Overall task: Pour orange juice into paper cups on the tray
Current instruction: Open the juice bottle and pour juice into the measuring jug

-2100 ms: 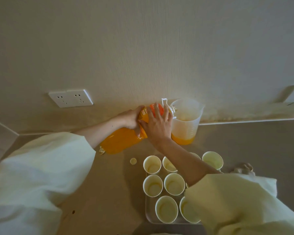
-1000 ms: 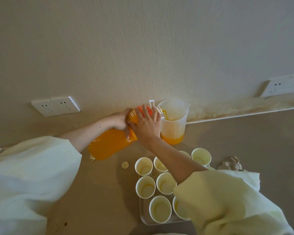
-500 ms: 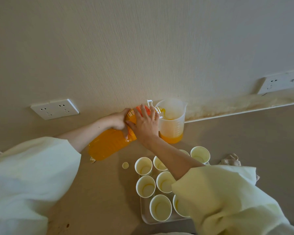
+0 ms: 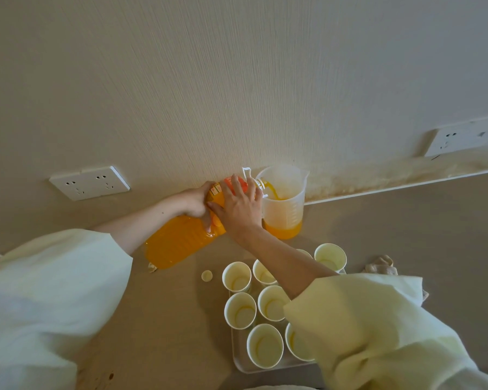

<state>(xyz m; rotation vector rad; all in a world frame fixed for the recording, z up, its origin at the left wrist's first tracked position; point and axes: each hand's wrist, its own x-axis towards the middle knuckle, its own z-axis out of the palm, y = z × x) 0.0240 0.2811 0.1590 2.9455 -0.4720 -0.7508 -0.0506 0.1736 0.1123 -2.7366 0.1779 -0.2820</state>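
Note:
A big orange juice bottle (image 4: 178, 243) is tilted with its neck over a clear measuring jug (image 4: 283, 205) by the wall. Juice streams from the mouth into the jug, which holds a shallow orange layer. My left hand (image 4: 193, 202) grips the bottle's upper part from the far side. My right hand (image 4: 238, 208) holds the bottle near its neck, fingers spread over the orange label. Several white paper cups (image 4: 240, 309) stand on a pale tray (image 4: 238, 361) in front of the jug; my right arm and sleeve hide some of them.
The bottle cap (image 4: 206, 275) lies on the counter left of the tray. A crumpled cloth (image 4: 381, 264) sits to the right of the cups. Wall sockets are at the left (image 4: 89, 182) and the far right (image 4: 462, 137).
Both hands have kept the bottle tilted over the jug, and the juice level in the jug has risen slightly. The view has shifted a little; the cups and tray have stayed put.

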